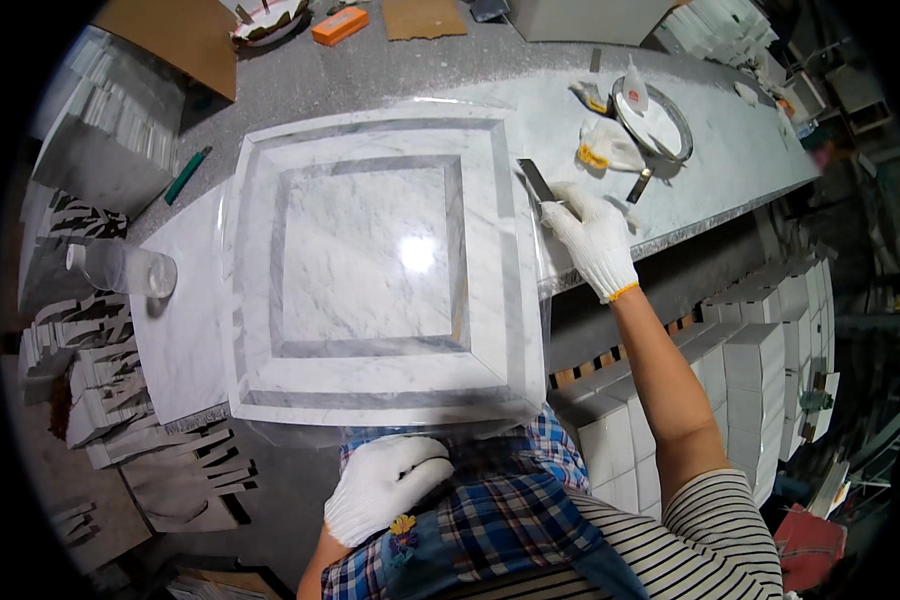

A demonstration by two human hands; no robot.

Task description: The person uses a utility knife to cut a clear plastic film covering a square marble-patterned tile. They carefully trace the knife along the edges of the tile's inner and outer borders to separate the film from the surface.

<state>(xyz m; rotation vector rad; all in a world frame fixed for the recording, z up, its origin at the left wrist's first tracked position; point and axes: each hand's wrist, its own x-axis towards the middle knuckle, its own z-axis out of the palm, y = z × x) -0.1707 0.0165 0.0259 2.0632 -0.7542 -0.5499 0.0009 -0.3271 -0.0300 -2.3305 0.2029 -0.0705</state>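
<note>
A square marble panel [365, 250] with white and grey inlaid borders lies in front of me, with clear plastic film showing around its edges. My right hand [595, 240], in a white knit glove, is closed around a flat metal scraper [535, 180] just off the panel's right edge. The blade points up and to the left. Below the panel's near edge, my left hand [382, 488], also gloved, rests curled against my plaid apron [500, 525]. Its fingers are closed, and whatever may be inside them is hidden.
A round dish of white paste [655, 125], a crumpled glove [615, 148] and a small blade [640, 186] lie to the right. At left are a clear bottle [150, 272], a green cutter [187, 177] and stacked tile strips [120, 110]. An orange box [340, 26] sits at the back.
</note>
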